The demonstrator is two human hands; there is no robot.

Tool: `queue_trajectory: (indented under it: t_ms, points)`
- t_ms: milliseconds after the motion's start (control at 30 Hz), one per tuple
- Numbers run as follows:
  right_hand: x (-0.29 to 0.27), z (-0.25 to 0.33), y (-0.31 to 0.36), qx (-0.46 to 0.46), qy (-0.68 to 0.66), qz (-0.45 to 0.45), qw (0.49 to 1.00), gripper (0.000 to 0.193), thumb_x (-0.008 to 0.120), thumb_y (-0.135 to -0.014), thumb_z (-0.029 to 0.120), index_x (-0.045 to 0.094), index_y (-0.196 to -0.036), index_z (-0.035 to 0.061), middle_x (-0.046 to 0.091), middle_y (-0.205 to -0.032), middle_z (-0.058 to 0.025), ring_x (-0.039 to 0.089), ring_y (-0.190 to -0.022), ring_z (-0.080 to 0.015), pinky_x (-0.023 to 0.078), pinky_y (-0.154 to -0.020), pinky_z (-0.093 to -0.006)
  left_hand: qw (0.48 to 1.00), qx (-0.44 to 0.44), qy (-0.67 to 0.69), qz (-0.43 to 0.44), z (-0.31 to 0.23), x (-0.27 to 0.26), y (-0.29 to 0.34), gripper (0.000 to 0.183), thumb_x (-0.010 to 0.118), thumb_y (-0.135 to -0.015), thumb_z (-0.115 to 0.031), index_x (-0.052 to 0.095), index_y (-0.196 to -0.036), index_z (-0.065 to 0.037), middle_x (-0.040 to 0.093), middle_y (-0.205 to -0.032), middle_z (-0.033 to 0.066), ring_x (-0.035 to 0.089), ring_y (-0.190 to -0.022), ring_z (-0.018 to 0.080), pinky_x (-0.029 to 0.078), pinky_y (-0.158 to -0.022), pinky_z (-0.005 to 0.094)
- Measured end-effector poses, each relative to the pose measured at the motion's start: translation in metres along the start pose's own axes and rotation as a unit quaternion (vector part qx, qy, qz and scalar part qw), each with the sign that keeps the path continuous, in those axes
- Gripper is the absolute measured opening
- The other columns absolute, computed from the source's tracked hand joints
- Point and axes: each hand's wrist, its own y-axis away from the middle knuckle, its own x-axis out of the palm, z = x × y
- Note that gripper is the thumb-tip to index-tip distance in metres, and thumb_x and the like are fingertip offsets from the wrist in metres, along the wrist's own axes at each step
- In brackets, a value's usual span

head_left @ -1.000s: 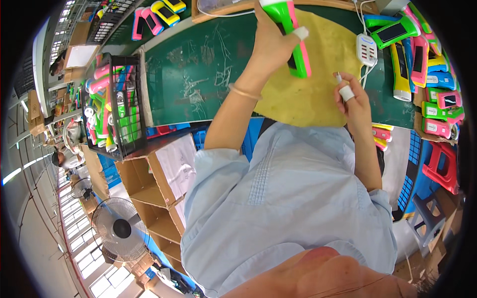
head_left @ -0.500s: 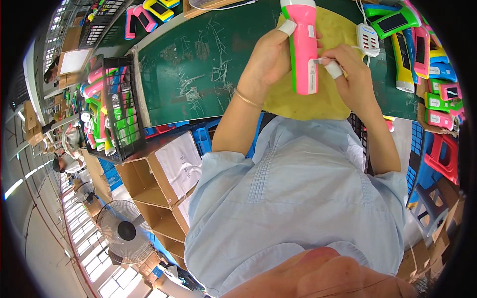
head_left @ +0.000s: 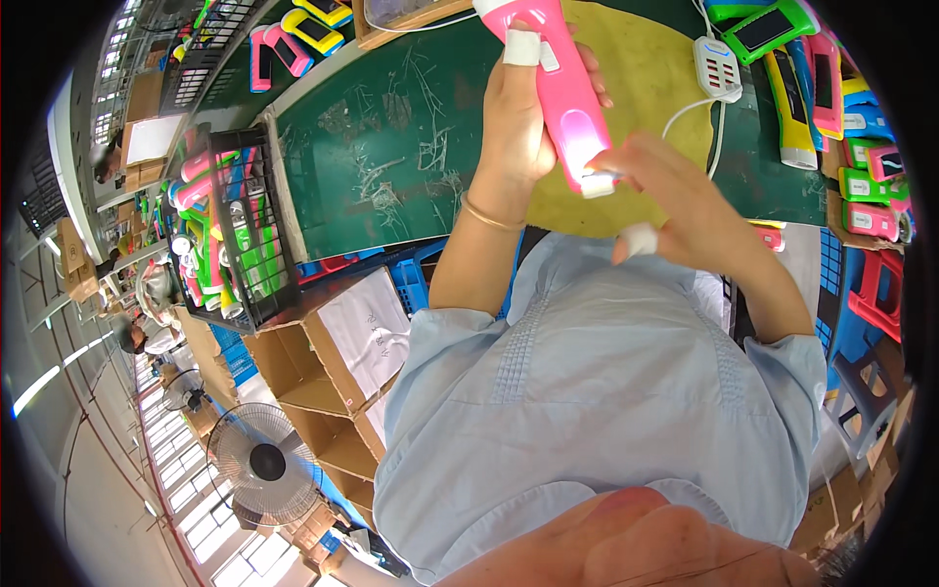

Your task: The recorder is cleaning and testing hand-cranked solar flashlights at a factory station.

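My left hand [head_left: 516, 108] is wrapped round a pink flashlight [head_left: 562, 88], with its taped thumb beside a pale switch on the body. The flashlight leans, its wide white-rimmed head at the top and its lower end toward me. A bright glow shows on that lower end, next to a small white part [head_left: 599, 184]. My right hand [head_left: 685, 201] is slightly blurred, its fingertips at the glowing end and its taped thumb spread well away. Nothing shows gripped in it. Below the flashlight lies a yellow mat [head_left: 655, 59] on the green tabletop [head_left: 342, 166].
A white multi-port charger [head_left: 719, 68] with cables lies right of the mat. Several colourful flashlights [head_left: 792, 108] are heaped at the right edge. A black crate [head_left: 240, 230] of flashlights stands left, above cardboard compartments [head_left: 318, 367]. A fan [head_left: 266, 460] is lower left.
The flashlight has tilted and turned in my left hand, its head swinging left. A glow now shows at its lower end. My right hand has moved down and its thumb has spread away.
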Motion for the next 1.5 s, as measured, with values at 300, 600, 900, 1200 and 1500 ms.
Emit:
queue_trajectory:
  t_ms: [300, 600, 900, 1200, 1500]
  points:
    - [0.031, -0.006, 0.030, -0.201, 0.108, -0.035, 0.973, 0.032, 0.067, -0.064, 0.010, 0.058, -0.093, 0.0014, 0.046, -0.066, -0.0052, 0.048, -0.058, -0.0211, 0.038, -0.048, -0.0323, 0.984, -0.047, 0.171, -0.008, 0.017, -0.008, 0.008, 0.057, 0.040, -0.085, -0.057, 0.046, -0.105, -0.004, 0.046, -0.077, 0.0056, 0.044, -0.071, 0.0182, 0.042, -0.062, 0.0297]
    - [0.031, -0.021, 0.014, 0.349, -0.091, -0.123, 0.925, 0.036, 0.065, -0.077, 0.026, 0.051, -0.092, -0.0042, 0.050, -0.079, -0.0092, 0.049, -0.069, -0.0130, 0.040, -0.059, -0.0254, 0.989, 0.088, -0.121, -0.011, 0.025, 0.016, 0.020, 0.057, 0.036, -0.087, -0.056, 0.044, -0.109, -0.004, 0.050, -0.076, 0.0092, 0.050, -0.068, 0.0201, 0.044, -0.078, 0.0376]
    - [0.009, -0.014, 0.032, 0.207, -0.124, -0.148, 0.959, 0.021, 0.041, -0.090, 0.014, 0.053, -0.091, -0.0031, 0.055, -0.082, -0.0113, 0.053, -0.072, -0.0186, 0.040, -0.066, -0.0270, 0.961, -0.135, 0.188, 0.149, 0.014, -0.003, 0.029, 0.058, 0.061, -0.079, -0.034, 0.038, -0.121, -0.003, 0.047, -0.078, 0.0078, 0.049, -0.062, 0.0194, 0.047, -0.053, 0.0355]
    - [0.007, -0.013, 0.036, 0.213, -0.138, -0.119, 0.960, 0.026, 0.042, -0.091, 0.017, 0.053, -0.080, -0.0035, 0.054, -0.072, -0.0094, 0.052, -0.067, -0.0157, 0.040, -0.062, -0.0259, 0.978, -0.141, 0.098, 0.114, 0.012, 0.004, 0.040, 0.053, 0.061, -0.080, -0.023, 0.036, -0.121, -0.002, 0.050, -0.078, 0.0097, 0.053, -0.054, 0.0181, 0.045, -0.045, 0.0296]
    - [0.004, -0.010, 0.027, 0.262, -0.156, -0.110, 0.946, 0.032, 0.040, -0.092, 0.022, 0.049, -0.073, -0.0018, 0.051, -0.069, -0.0049, 0.048, -0.068, -0.0118, 0.038, -0.065, -0.0237, 0.980, -0.105, -0.166, -0.038, 0.010, 0.004, 0.038, 0.027, 0.057, -0.081, -0.010, 0.039, -0.099, -0.003, 0.053, -0.076, 0.0072, 0.056, -0.055, 0.0155, 0.048, -0.048, 0.0283]
